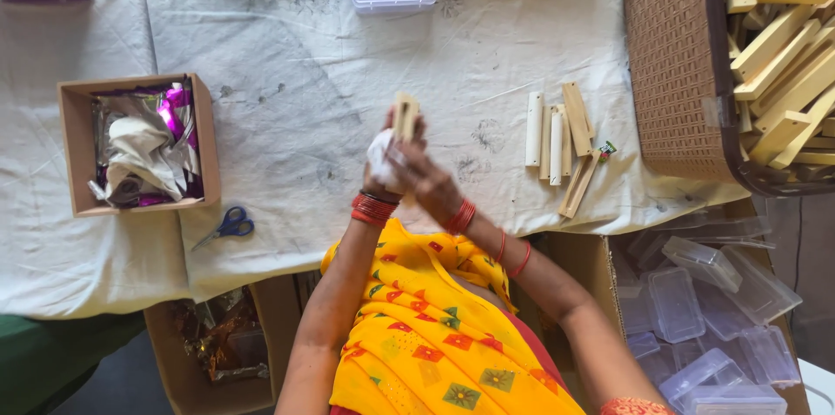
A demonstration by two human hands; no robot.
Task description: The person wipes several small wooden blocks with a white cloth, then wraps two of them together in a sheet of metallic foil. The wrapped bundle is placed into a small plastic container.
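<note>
At frame centre, a wooden comb [405, 116] is gripped by closed left hand [389, 152] fingers, a white cloth [380, 157] pressed on by the right hand [424, 180]; slippage could drop it.

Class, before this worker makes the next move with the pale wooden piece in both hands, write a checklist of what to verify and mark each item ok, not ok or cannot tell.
1. Pale slotted wooden piece upright in both hands: ok.
2. Left hand has its grip on a white cloth pressed to the piece: ok.
3. Right hand steadies the piece: ok, though its fingertips are blurred.
4. Whether the piece's surface is clean: cannot tell.
5. More pale wooden pieces lie on the white table sheet, close to the right hand: ok.
6. Blue-handled scissors lie apart from both hands: ok.
</note>
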